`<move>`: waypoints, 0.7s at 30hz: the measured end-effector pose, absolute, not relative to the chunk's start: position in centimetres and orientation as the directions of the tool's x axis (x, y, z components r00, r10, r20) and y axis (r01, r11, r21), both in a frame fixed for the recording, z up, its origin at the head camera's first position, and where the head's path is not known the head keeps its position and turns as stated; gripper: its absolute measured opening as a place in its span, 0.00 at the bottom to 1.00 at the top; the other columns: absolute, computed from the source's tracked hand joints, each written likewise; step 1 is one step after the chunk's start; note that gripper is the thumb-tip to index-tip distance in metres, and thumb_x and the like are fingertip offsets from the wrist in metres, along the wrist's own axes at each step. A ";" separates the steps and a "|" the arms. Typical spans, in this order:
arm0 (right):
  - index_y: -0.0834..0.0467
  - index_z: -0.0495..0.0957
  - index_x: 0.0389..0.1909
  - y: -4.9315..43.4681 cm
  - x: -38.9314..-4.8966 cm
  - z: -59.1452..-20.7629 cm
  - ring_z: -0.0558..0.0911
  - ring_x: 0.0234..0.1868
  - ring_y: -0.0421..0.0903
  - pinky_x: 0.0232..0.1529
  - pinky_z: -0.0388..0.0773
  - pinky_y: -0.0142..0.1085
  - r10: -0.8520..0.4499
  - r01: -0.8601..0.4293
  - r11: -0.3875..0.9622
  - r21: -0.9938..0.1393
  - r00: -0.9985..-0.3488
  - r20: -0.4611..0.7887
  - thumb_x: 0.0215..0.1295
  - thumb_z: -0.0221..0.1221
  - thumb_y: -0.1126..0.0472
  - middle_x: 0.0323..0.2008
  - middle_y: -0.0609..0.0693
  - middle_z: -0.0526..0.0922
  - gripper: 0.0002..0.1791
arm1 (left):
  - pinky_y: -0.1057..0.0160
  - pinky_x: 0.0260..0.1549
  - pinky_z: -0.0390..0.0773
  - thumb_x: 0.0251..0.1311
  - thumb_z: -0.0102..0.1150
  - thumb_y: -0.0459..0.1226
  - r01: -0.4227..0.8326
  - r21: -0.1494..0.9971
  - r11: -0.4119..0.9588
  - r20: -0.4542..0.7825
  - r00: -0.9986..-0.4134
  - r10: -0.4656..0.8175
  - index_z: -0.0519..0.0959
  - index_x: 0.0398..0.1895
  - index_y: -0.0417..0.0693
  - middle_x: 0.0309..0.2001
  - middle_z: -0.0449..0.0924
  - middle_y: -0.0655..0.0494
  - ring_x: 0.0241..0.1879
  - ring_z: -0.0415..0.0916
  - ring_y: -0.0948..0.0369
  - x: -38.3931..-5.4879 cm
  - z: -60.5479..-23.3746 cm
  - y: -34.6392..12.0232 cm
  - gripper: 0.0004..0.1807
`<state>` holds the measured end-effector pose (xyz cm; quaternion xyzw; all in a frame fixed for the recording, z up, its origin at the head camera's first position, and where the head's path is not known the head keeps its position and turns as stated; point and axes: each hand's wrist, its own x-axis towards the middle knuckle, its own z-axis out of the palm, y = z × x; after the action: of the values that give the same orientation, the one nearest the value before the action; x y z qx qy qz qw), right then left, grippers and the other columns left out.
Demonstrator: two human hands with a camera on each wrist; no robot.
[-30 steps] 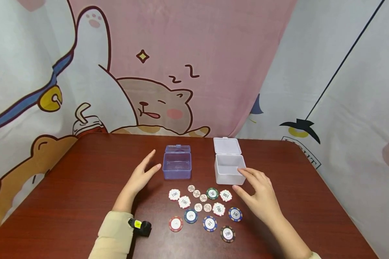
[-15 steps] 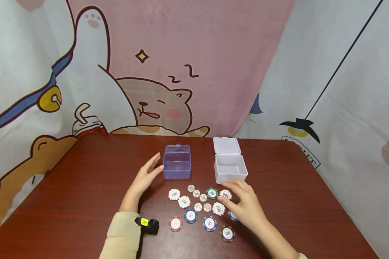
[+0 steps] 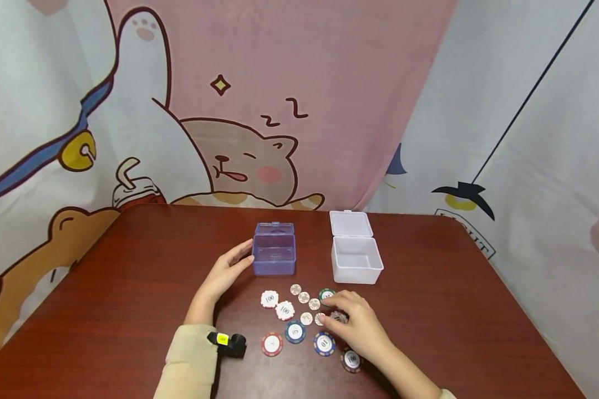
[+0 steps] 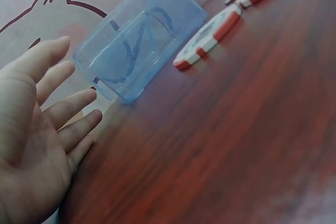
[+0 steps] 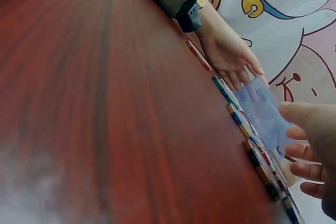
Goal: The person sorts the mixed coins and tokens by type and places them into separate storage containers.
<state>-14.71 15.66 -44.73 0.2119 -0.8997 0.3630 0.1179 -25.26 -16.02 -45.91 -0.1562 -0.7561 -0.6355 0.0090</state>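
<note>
My left hand (image 3: 223, 280) has its fingers extended, with fingertips right at the left side of an open translucent blue box (image 3: 274, 267). The left wrist view shows that palm with nothing in it. My right hand (image 3: 359, 322) is over the right part of a spread of poker chips, fingers loosely bent and thumb apart. Its fingertips overlap the green chip (image 3: 326, 294) and a small patterned chip (image 3: 319, 318). Nothing is between thumb and fingers in the right wrist view. Some chips on the right are hidden under this hand.
An open white box (image 3: 358, 274) stands behind the right hand, lid tilted back. White 100 chips (image 3: 285, 311), a red chip (image 3: 272, 344), blue chips (image 3: 324, 344) and a black chip (image 3: 351, 361) lie flat on the brown table (image 3: 130, 310). A printed cloth (image 3: 369, 83) hangs behind.
My right hand has moved from the white box's front down and left over the chips. My left hand has come rightward to the blue box's side. Boxes and visible chips stay put.
</note>
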 end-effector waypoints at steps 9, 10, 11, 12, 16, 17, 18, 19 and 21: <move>0.51 0.86 0.38 15.6 -15.0 -45.8 0.73 0.43 0.36 0.45 0.68 0.44 -0.338 -0.511 0.680 -0.526 -0.855 0.394 0.49 0.72 0.55 0.35 0.36 0.79 0.13 | 0.48 0.61 0.60 0.67 0.55 0.35 0.227 0.961 0.156 0.186 -0.953 0.237 0.65 0.68 0.40 0.64 0.67 0.39 0.65 0.62 0.48 -25.4 -45.8 -16.1 0.27; 0.51 0.86 0.38 15.6 -15.0 -46.0 0.73 0.43 0.36 0.45 0.68 0.44 -0.343 -0.517 0.684 -0.515 -0.851 0.399 0.49 0.72 0.55 0.35 0.36 0.79 0.13 | 0.49 0.61 0.60 0.67 0.55 0.35 0.226 0.961 0.162 0.184 -0.953 0.242 0.65 0.68 0.39 0.64 0.67 0.38 0.65 0.62 0.48 -25.4 -45.9 -16.1 0.27; 0.52 0.86 0.38 15.6 -15.0 -46.1 0.73 0.43 0.36 0.45 0.68 0.43 -0.348 -0.523 0.687 -0.504 -0.846 0.404 0.48 0.73 0.55 0.35 0.36 0.79 0.14 | 0.49 0.61 0.60 0.67 0.55 0.35 0.225 0.960 0.166 0.181 -0.953 0.244 0.65 0.68 0.39 0.64 0.67 0.38 0.65 0.62 0.48 -25.4 -45.9 -16.0 0.27; 0.52 0.86 0.38 15.7 -15.0 -46.2 0.73 0.43 0.36 0.45 0.68 0.43 -0.351 -0.528 0.693 -0.491 -0.842 0.409 0.48 0.73 0.55 0.35 0.36 0.78 0.14 | 0.49 0.61 0.60 0.67 0.55 0.34 0.223 0.960 0.169 0.178 -0.953 0.243 0.65 0.68 0.39 0.64 0.67 0.38 0.65 0.62 0.48 -25.4 -45.9 -16.1 0.27; 0.52 0.86 0.38 15.7 -15.2 -46.5 0.72 0.43 0.37 0.43 0.67 0.41 -0.367 -0.548 0.704 -0.452 -0.825 0.429 0.47 0.73 0.55 0.35 0.36 0.78 0.15 | 0.48 0.61 0.59 0.67 0.54 0.34 0.229 0.958 0.171 0.182 -0.950 0.253 0.65 0.68 0.38 0.64 0.66 0.37 0.65 0.61 0.47 -25.4 -45.8 -16.1 0.27; 0.52 0.86 0.38 15.7 -15.2 -46.6 0.72 0.42 0.37 0.42 0.67 0.41 -0.369 -0.551 0.706 -0.446 -0.823 0.432 0.46 0.74 0.55 0.35 0.37 0.78 0.15 | 0.48 0.61 0.59 0.67 0.54 0.33 0.229 0.958 0.173 0.181 -0.950 0.255 0.65 0.68 0.37 0.64 0.66 0.36 0.65 0.61 0.47 -25.2 -45.4 -16.0 0.27; 0.52 0.86 0.37 15.7 -15.3 -46.6 0.72 0.42 0.37 0.42 0.67 0.41 -0.370 -0.550 0.707 -0.445 -0.824 0.430 0.46 0.74 0.55 0.35 0.37 0.78 0.15 | 0.47 0.61 0.58 0.67 0.53 0.33 0.231 0.957 0.175 0.182 -0.948 0.260 0.64 0.68 0.35 0.64 0.66 0.35 0.65 0.61 0.46 -25.0 -45.0 -16.0 0.26; 0.52 0.86 0.37 15.7 -15.3 -46.6 0.72 0.42 0.36 0.42 0.67 0.41 -0.370 -0.550 0.707 -0.445 -0.824 0.429 0.46 0.74 0.55 0.34 0.37 0.77 0.15 | 0.47 0.62 0.58 0.67 0.53 0.33 0.234 0.957 0.173 0.184 -0.947 0.264 0.64 0.68 0.35 0.64 0.66 0.35 0.65 0.61 0.46 -25.0 -45.0 -16.0 0.26; 0.51 0.87 0.37 15.6 -15.3 -46.7 0.72 0.41 0.36 0.41 0.67 0.40 -0.368 -0.546 0.707 -0.449 -0.827 0.426 0.46 0.74 0.56 0.34 0.36 0.77 0.14 | 0.47 0.62 0.57 0.68 0.52 0.31 0.236 0.957 0.168 0.185 -0.944 0.272 0.63 0.68 0.33 0.64 0.65 0.33 0.65 0.60 0.44 -24.8 -44.7 -15.9 0.26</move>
<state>-15.31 15.61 -46.71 0.2508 -0.9109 0.2892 0.1543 -24.76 -15.92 -44.67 -0.1662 -0.7642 -0.6230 -0.0143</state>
